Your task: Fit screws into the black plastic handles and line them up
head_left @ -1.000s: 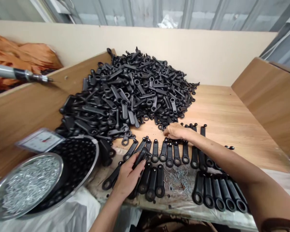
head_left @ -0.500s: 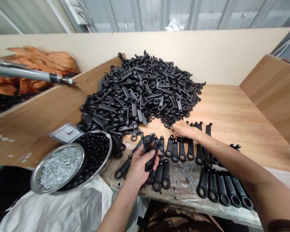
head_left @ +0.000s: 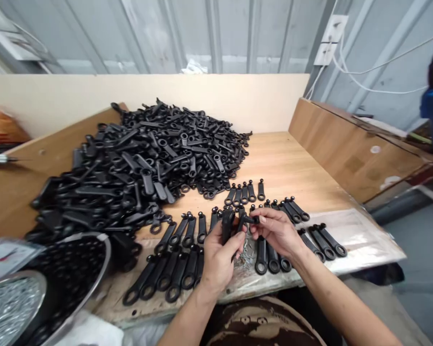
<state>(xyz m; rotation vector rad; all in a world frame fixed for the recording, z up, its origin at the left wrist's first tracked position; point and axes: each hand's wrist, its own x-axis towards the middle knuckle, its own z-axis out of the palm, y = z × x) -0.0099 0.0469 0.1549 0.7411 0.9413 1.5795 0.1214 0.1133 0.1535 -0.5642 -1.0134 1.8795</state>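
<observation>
My left hand [head_left: 219, 259] is closed around a black plastic handle part [head_left: 227, 225], held upright above the table's front edge. My right hand [head_left: 277, 231] pinches a smaller black piece [head_left: 250, 219] against the top of that handle. Below both hands lie rows of black handles [head_left: 173, 274] laid side by side, and a small heap of silver screws [head_left: 246, 253]. A big pile of the same black parts [head_left: 144, 158] covers the left and back of the wooden table [head_left: 292, 168].
At the lower left stand a metal bowl of silver screws [head_left: 7, 307] and a larger bowl of black parts [head_left: 72, 274], with a small dial scale [head_left: 3, 252] beside them. Wooden side boards [head_left: 346, 149] wall the table. A power tool tip [head_left: 0, 158] juts in at the left.
My right hand left the far row and came back to meet the left hand. The left hand raised its handle off the table. The view swung to the right.
</observation>
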